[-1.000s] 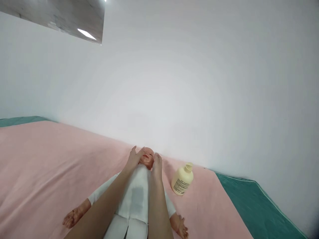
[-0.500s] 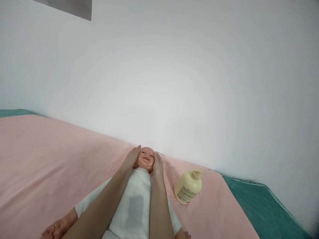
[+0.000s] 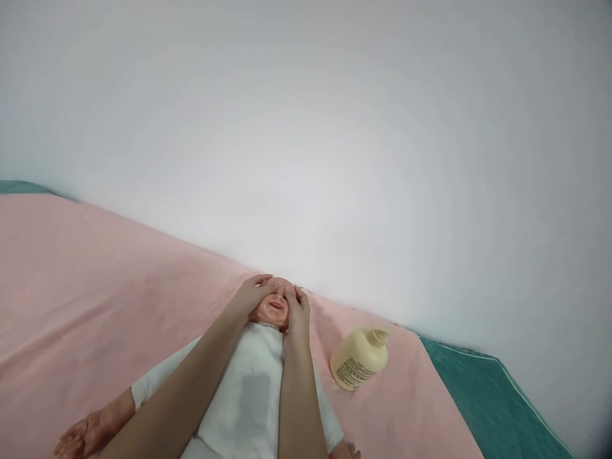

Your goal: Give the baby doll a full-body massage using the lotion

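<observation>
A baby doll (image 3: pixel 241 389) in a white top lies on its back, its head toward the wall and its arms spread. My left hand (image 3: pixel 257 294) cups the left side of its head, fingers along the side and thumb over the brow by the eye. On the other side, my right hand (image 3: pixel 297 311) holds the head likewise, its thumb near the inner brow. Both thumbs nearly meet above the nose and partly cover the eyes. The doll's mouth and chin show between my wrists, while the back of its head is hidden.
A pale yellow pump bottle (image 3: pixel 358 360) with printed text stands right of the doll, tilted in view. Under everything lies a pink sheet (image 3: pixel 119 274), with a green mat (image 3: pixel 492 389) showing at the right. A white wall (image 3: pixel 306 140) rises directly behind the doll's head.
My thumbs have come inward from the sides of the doll's head onto its brow. The view has tipped slightly, and the grey panel at the upper left has left the picture.
</observation>
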Action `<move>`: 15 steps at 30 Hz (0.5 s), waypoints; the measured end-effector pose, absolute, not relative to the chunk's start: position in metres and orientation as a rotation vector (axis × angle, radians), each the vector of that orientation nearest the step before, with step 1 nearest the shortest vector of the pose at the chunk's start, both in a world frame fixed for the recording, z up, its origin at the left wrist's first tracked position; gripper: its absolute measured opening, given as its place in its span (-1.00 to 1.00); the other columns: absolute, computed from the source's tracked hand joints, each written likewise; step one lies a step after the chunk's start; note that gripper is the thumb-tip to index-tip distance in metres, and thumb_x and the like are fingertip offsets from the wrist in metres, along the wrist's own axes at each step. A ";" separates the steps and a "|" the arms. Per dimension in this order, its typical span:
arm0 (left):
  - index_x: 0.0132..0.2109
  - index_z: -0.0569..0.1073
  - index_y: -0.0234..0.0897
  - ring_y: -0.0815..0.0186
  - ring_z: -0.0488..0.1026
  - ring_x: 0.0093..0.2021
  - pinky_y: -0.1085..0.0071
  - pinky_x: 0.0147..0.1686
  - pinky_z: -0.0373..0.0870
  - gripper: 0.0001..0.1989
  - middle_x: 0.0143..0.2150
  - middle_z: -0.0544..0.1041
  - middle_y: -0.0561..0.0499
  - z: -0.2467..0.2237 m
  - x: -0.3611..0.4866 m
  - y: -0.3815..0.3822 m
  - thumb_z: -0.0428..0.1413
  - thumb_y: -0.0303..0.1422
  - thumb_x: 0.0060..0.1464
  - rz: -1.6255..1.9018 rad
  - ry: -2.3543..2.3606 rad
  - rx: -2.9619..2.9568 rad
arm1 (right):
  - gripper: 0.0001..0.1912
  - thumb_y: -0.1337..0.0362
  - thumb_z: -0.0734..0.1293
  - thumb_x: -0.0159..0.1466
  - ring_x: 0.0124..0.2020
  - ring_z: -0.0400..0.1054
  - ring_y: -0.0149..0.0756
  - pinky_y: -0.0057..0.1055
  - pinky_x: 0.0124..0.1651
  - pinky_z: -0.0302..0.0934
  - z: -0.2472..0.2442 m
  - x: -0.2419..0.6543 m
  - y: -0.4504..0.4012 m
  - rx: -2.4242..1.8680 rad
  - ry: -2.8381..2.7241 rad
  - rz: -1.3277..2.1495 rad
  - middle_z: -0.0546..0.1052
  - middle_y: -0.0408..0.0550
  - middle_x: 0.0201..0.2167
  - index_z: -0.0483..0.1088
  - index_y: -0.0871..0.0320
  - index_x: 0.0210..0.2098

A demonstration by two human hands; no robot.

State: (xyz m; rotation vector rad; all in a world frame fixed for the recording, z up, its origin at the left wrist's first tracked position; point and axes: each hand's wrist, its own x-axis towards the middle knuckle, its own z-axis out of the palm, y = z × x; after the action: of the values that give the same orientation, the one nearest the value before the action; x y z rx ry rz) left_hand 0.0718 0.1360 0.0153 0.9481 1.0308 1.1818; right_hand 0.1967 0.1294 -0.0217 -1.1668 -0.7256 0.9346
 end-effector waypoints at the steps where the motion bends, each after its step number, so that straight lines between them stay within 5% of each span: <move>1: 0.01 0.44 -0.31 0.04 0.50 -0.06 0.28 -0.16 0.45 -0.42 0.04 0.49 -0.23 0.015 0.072 0.136 0.32 -0.21 -0.19 1.170 1.024 0.955 | -0.45 0.05 0.45 -0.02 -0.08 0.41 -0.13 -0.32 -0.14 0.35 -0.020 0.196 0.128 -1.175 -0.719 0.941 0.50 0.01 -0.05 0.41 0.14 -0.07; 15: -0.12 0.50 -0.32 0.11 0.46 0.01 0.29 0.00 0.36 -0.67 0.01 0.52 -0.16 0.002 0.082 0.150 0.14 -0.30 -0.07 1.298 1.038 0.870 | -0.59 0.19 0.33 0.02 -0.02 0.38 -0.19 -0.31 -0.06 0.33 -0.020 0.197 0.133 -1.173 -0.605 0.977 0.50 -0.05 -0.01 0.47 0.11 -0.12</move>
State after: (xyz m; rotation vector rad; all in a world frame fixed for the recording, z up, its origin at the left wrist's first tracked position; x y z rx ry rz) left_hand 0.0817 0.1496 0.0017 0.8704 1.0385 1.2977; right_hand 0.1970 0.1334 -0.0204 -1.1735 -0.6049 0.9775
